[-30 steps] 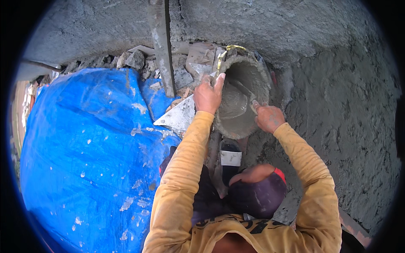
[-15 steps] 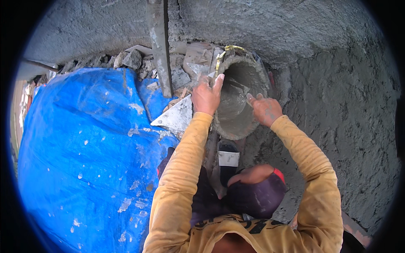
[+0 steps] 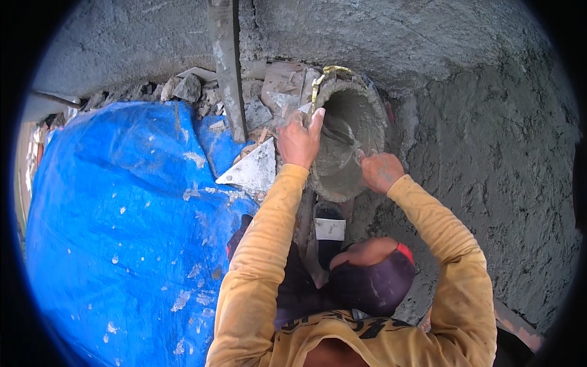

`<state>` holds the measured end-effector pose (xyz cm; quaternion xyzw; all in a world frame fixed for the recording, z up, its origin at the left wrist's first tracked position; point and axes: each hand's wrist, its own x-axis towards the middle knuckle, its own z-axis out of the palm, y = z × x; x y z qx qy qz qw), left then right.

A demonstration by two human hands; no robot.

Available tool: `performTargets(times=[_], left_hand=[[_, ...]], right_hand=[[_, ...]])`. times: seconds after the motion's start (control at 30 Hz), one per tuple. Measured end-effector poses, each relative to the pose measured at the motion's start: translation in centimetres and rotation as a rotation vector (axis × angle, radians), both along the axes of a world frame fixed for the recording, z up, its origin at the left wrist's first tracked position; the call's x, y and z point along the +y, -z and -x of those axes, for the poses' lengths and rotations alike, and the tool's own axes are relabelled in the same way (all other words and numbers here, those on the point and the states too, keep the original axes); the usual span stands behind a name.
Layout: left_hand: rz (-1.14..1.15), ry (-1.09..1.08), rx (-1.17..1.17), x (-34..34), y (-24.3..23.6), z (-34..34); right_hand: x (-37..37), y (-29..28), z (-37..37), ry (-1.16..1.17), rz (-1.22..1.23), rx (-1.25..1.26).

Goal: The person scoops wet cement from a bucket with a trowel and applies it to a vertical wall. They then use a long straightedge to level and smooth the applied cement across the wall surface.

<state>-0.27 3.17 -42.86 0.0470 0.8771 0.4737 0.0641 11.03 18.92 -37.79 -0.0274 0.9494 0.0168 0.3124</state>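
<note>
A mortar-crusted bucket [image 3: 370, 110] is tipped with its mouth toward me, wet grey mortar coating its inside and rim. My left hand [image 3: 298, 142] is closed on the left side of the rim, thumb along the edge. At the lower right of the mouth, my right hand [image 3: 381, 170] is closed around the handle of a trowel [image 3: 340, 129]. The trowel's grey-smeared blade lies inside the bucket, its outline partly lost against the mortar. Most of the handle is hidden by my fingers. A yellow strip [image 3: 337, 69] runs along the bucket's far rim.
Blue tarpaulin [image 3: 122, 232] covers the left side. A wooden post [image 3: 227, 67] stands left of the bucket, near rubble [image 3: 188, 88] and a white triangular tile piece [image 3: 252, 168]. Rough, mortar-coated wall [image 3: 483, 183] lies to the right. My sandalled foot [image 3: 330, 229] is below the bucket.
My right hand has moved slightly down and left with the trowel, whose blade has shifted inside the bucket. My left hand stays on the rim.
</note>
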Motion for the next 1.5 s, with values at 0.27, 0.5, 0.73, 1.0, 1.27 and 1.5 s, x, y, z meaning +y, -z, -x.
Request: performTargets(times=[0.27,0.5,0.73,1.0,1.27,1.5], left_hand=[[-0.007,-0.044,0.037,-0.6,1.3,-0.1],[-0.035,-0.013,0.109,-0.1,1.0,-0.2],[-0.022,-0.006,0.053,-0.7,0.5,-0.2],[-0.053,-0.010,0.067,-0.4,0.3,-1.1],[-0.099,-0.020,0.010,-1.0,0.8,-0.3],[-0.046,-0.033,0.024,-1.1,0.6,0.1]], right_hand=[[1.4,-5.4,-1.8,0.090,0.227,0.202],[-0.9,0.6,-2.1,0.124,0.062,0.009],[1.5,-5.0,-2.2,0.194,0.190,0.095],[2.5,2.1,-2.1,0.170,0.314,-0.177],[-0.8,2.9,-5.0,1.185,1.237,-0.216],[0.9,2.2,-3.2,0.414,0.290,0.270]])
